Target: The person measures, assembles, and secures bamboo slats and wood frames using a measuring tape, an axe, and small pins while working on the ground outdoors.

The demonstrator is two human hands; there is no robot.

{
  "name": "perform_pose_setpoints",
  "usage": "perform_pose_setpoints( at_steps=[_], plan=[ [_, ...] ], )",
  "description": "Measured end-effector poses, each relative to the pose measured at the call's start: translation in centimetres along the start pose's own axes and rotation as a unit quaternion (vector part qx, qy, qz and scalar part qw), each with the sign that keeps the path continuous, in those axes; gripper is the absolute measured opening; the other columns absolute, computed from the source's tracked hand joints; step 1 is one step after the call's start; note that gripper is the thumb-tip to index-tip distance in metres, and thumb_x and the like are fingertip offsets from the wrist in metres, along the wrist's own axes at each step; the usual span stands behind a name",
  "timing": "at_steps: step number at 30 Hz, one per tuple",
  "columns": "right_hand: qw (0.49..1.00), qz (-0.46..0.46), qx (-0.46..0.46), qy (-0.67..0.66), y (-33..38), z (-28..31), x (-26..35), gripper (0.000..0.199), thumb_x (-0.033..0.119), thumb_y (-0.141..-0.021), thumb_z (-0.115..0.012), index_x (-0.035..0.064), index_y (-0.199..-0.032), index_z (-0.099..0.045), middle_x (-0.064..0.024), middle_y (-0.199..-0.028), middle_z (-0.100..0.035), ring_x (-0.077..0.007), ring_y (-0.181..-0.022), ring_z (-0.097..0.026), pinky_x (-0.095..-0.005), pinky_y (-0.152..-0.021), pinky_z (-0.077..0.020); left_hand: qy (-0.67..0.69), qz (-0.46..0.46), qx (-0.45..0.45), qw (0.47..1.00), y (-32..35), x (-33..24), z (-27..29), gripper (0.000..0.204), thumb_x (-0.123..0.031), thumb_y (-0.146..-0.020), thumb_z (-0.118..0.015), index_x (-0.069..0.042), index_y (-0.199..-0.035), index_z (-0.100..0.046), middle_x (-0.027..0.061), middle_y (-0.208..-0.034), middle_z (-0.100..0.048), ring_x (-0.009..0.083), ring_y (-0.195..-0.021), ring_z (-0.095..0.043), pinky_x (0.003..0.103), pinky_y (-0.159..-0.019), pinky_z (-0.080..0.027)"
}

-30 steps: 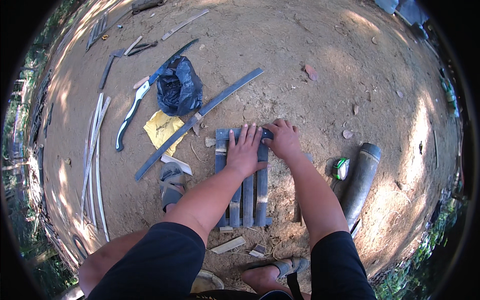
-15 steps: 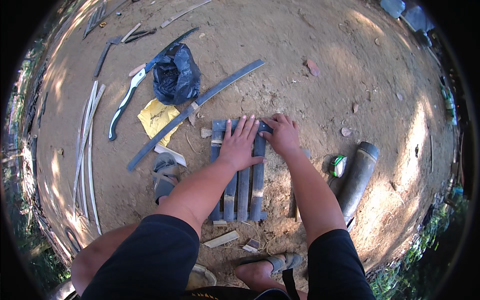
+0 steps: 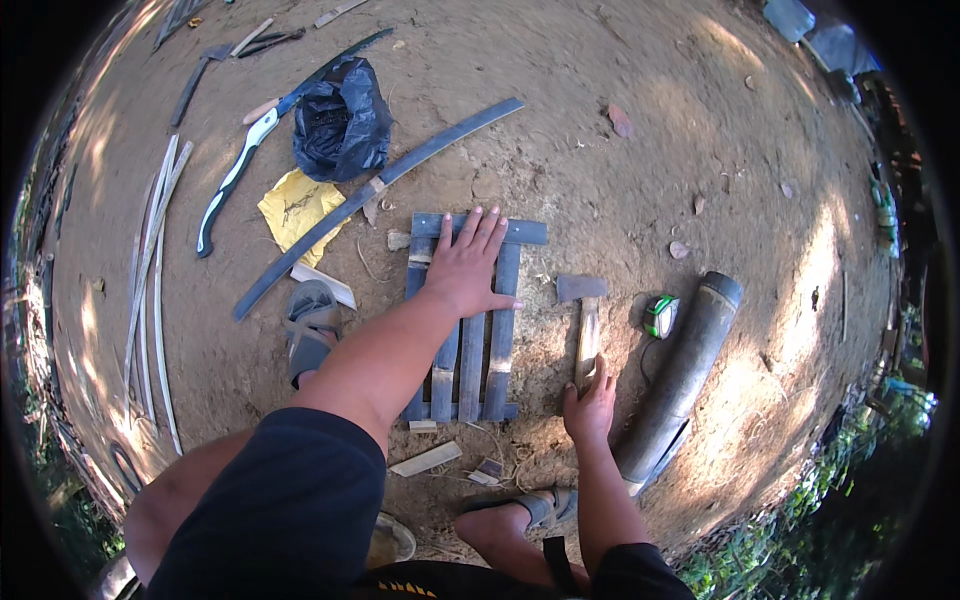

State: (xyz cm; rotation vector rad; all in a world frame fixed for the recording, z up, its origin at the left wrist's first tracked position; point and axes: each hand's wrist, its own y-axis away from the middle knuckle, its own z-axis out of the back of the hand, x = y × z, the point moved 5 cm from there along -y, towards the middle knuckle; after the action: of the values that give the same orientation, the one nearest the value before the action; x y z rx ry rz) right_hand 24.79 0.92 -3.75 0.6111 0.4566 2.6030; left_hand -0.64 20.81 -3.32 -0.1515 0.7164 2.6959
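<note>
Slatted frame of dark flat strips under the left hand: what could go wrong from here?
The left hand lies spread on the slatted frame of dark flat strips, so a stray blow from the dark-headed, wooden-handled tool at the right hand might catch it. The frame rests on bare brown earth with a hand only on its far half, so it could shift.

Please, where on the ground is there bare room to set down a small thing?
There is bare soil between the pale strips and the left sandal, and between the hatchet and the reddish leaf. It is crowded where the saw, black bag, yellow sheet and long dark strip lie close, and where the tape measure sits between the hatchet and the dark tube.
</note>
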Motion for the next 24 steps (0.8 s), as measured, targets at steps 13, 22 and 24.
perform_pose_setpoints(
  at_steps=[13,22,24],
  plan=[
    [0.977,0.128,0.057,-0.162,-1.3,-1.1,10.9,0.048,0.008,-0.101,-0.049,-0.0012,-0.148,-0.039,-0.0282,-0.101,-0.064,-0.0426,-0.085,-0.067,-0.0484,-0.073,-0.0532,-0.003,-0.007,-0.028,1.0,0.2,0.6,-0.4,0.134,-0.086,-0.073,-0.065,-0.006,-0.166,-0.011,0.0103,-0.174,-0.009,0.0285,-0.161,-0.004,0.057,-0.128,-0.003],
    [0.972,0.196,0.008,-0.126,-1.9,-0.5,12.0,0.054,0.008,-0.1,-0.054,-0.003,-0.15,-0.038,-0.0303,-0.115,-0.064,-0.0484,-0.098,-0.066,-0.0509,-0.082,-0.055,0.002,-0.007,-0.033,0.999,0.4,0.9,-0.5,0.134,-0.086,-0.072,-0.066,-0.007,-0.166,-0.012,0.0104,-0.174,-0.01,0.0287,-0.161,-0.004,0.057,-0.128,-0.003],
    [0.98,0.186,0.007,-0.065,-2.6,-1.8,10.2,0.053,0.008,-0.1,-0.054,-0.004,-0.15,-0.039,-0.031,-0.12,-0.062,-0.0486,-0.1,-0.065,-0.0521,-0.083,-0.0548,0.001,-0.008,-0.018,1.0,0.3,0.5,-0.4,0.134,-0.086,-0.072,-0.065,-0.007,-0.166,-0.012,0.0104,-0.174,-0.01,0.0286,-0.161,-0.004,0.057,-0.128,-0.003]
  ],
)
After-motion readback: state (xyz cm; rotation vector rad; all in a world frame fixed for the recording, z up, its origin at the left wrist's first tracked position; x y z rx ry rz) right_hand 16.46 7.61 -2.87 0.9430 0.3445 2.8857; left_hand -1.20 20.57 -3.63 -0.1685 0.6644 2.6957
